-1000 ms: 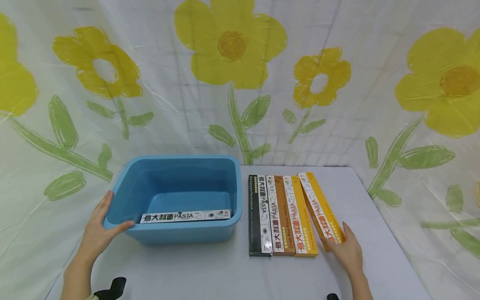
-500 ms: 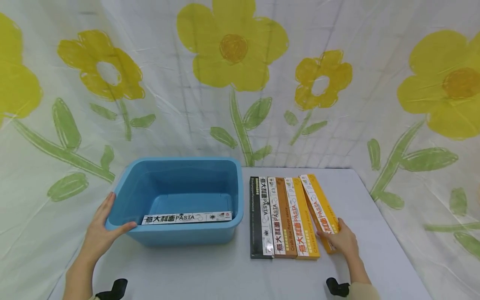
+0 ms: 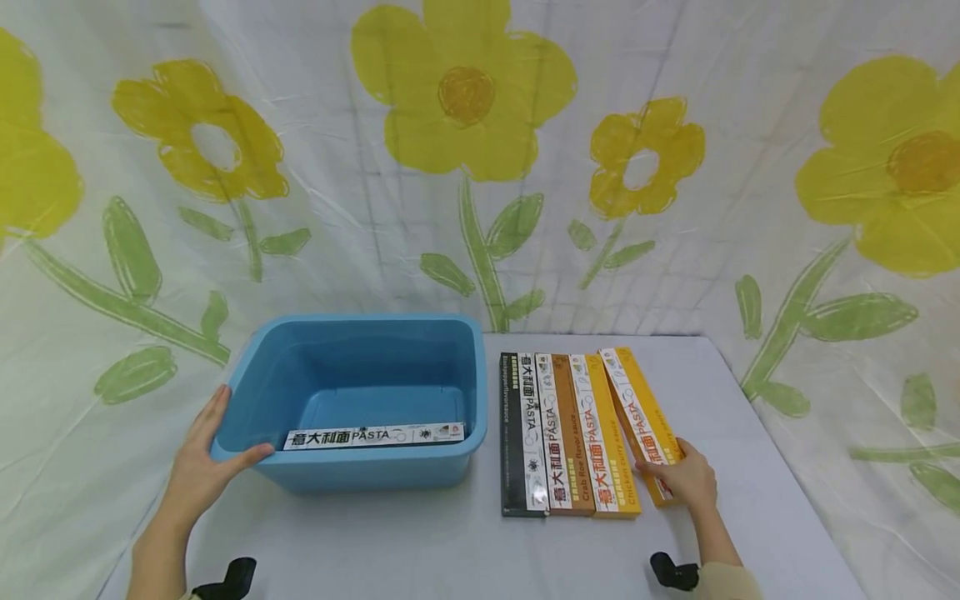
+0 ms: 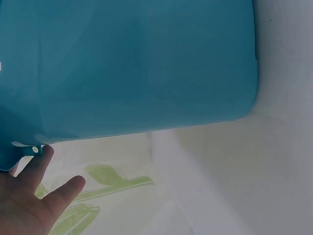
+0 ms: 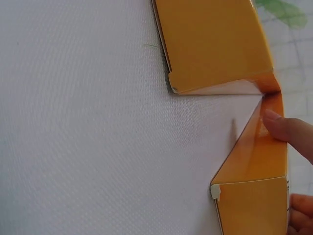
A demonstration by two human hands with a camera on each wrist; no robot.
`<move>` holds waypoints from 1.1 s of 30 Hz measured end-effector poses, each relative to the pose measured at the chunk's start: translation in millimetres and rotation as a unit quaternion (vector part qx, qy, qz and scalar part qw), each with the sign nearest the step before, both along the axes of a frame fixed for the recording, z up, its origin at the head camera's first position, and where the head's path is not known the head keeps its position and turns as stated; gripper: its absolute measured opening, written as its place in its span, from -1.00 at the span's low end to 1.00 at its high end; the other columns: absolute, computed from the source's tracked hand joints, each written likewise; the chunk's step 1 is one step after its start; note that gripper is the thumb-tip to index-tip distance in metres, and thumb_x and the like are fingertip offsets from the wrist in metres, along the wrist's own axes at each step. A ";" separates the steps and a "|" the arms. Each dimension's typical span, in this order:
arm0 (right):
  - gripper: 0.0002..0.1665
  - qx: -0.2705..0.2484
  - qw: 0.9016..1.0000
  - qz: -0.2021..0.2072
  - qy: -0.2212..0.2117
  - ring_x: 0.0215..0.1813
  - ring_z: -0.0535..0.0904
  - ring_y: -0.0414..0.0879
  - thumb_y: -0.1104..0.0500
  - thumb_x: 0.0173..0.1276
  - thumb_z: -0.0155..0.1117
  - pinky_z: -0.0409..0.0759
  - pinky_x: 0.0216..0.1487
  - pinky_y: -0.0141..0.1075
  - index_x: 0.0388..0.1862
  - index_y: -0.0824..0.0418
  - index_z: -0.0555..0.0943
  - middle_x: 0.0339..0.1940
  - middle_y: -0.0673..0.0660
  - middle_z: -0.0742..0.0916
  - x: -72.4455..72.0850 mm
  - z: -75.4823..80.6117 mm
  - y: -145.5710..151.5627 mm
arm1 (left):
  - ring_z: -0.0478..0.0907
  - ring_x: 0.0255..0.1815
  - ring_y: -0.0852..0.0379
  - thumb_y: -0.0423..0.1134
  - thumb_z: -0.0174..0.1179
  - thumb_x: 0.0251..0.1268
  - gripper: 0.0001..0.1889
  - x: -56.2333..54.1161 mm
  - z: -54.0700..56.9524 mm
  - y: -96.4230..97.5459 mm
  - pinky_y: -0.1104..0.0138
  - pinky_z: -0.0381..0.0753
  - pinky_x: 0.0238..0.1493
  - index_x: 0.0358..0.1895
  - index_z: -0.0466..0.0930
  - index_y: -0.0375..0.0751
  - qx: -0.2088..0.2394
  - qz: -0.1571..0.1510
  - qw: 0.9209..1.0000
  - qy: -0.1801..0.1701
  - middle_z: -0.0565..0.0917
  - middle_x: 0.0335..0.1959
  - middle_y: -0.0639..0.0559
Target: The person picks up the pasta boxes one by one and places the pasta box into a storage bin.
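My left hand [image 3: 197, 467] rests on the near-left corner of a blue plastic tub [image 3: 360, 471], thumb over the front rim, fingers along the outer left side. The left wrist view shows those fingers spread and straight, one tip touching the rim tab [image 4: 33, 150]. Inside the tub, along its front wall, lies a black-and-white pasta box [image 3: 375, 435]. My right hand [image 3: 686, 479] pinches the near end of a slanted yellow pasta box [image 3: 637, 408]. In the right wrist view, the thumb [image 5: 276, 126] presses the side of that box [image 5: 252, 205] and the fingertips sit at its other side.
Left of the slanted box, a black pasta box [image 3: 514, 442], a brown one [image 3: 573, 442] and another yellow one [image 3: 611, 442] lie side by side on the white table [image 3: 420, 550]. A flower-print curtain [image 3: 322, 225] hangs behind the table.
My right hand has shifted slightly left and settled around the near end of the slanted yellow pasta box, its fingers drawn in. The left hand and the tub have stayed in place.
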State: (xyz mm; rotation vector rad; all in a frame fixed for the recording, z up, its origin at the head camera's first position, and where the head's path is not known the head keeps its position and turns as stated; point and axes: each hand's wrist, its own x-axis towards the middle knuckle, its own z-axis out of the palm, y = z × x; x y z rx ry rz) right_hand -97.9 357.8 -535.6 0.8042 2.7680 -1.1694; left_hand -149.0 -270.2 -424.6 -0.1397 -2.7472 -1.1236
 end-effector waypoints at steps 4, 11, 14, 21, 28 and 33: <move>0.25 -0.004 1.000 -0.006 0.001 0.21 0.36 0.43 -0.19 0.06 0.48 0.36 0.20 0.22 0.43 0.55 0.10 0.28 0.59 0.38 0.3 -1.3 0.0 | -0.25 0.48 -0.50 0.01 0.33 0.17 0.09 -0.4 0.2 0.7 -0.50 -0.05 0.19 0.57 -0.29 -0.11 -0.003 0.004 1.000 -0.005 -0.22 0.57 -0.29; 0.24 -0.007 1.000 -0.016 0.006 0.22 0.36 0.43 -0.18 0.06 0.49 0.38 0.18 0.21 0.43 0.54 0.11 0.28 0.58 0.38 3.0 -2.3 -1.9 | -0.26 0.49 -0.48 0.03 0.33 0.17 0.09 -0.9 -0.3 0.6 -0.50 -0.06 0.20 0.57 -0.29 -0.11 -0.004 0.004 1.000 -0.005 -0.23 0.57 -0.28; 0.24 -0.006 1.000 -0.016 0.009 0.20 0.37 0.43 -0.18 0.06 0.49 0.39 0.15 0.21 0.43 0.55 0.12 0.27 0.59 0.39 3.3 -2.8 -2.0 | -0.26 0.49 -0.48 0.03 0.33 0.17 0.09 -0.4 -0.3 0.7 -0.50 -0.05 0.19 0.57 -0.29 -0.12 -0.004 0.007 1.000 -0.008 -0.23 0.57 -0.28; 0.19 -0.005 1.000 -0.027 0.015 0.16 0.39 0.41 -0.14 0.06 0.50 0.40 0.13 0.19 0.41 0.55 0.15 0.23 0.58 0.42 3.7 -3.5 -3.4 | -0.24 0.48 -0.50 0.04 0.32 0.17 0.09 1.5 -0.1 -0.3 -0.49 -0.07 0.21 0.58 -0.28 -0.07 -0.001 0.005 1.000 -0.003 -0.21 0.57 -0.28; 0.19 -0.009 0.999 -0.047 0.019 0.20 0.37 0.42 -0.13 0.06 0.49 0.37 0.16 0.20 0.42 0.54 0.15 0.27 0.57 0.40 4.4 -3.8 -4.5 | -0.24 0.48 -0.49 0.04 0.33 0.16 0.09 1.4 -0.5 -0.6 -0.49 -0.08 0.22 0.58 -0.26 -0.08 0.003 0.000 1.000 0.003 -0.20 0.57 -0.28; 0.15 -0.007 0.997 -0.074 0.027 0.23 0.35 0.43 -0.08 0.05 0.50 0.35 0.18 0.19 0.41 0.52 0.19 0.28 0.55 0.40 3.9 -0.5 -3.3 | -0.24 0.49 -0.48 0.04 0.34 0.16 0.09 1.2 -0.2 0.2 -0.49 -0.08 0.21 0.58 -0.26 -0.10 0.005 -0.002 1.000 0.005 -0.20 0.57 -0.29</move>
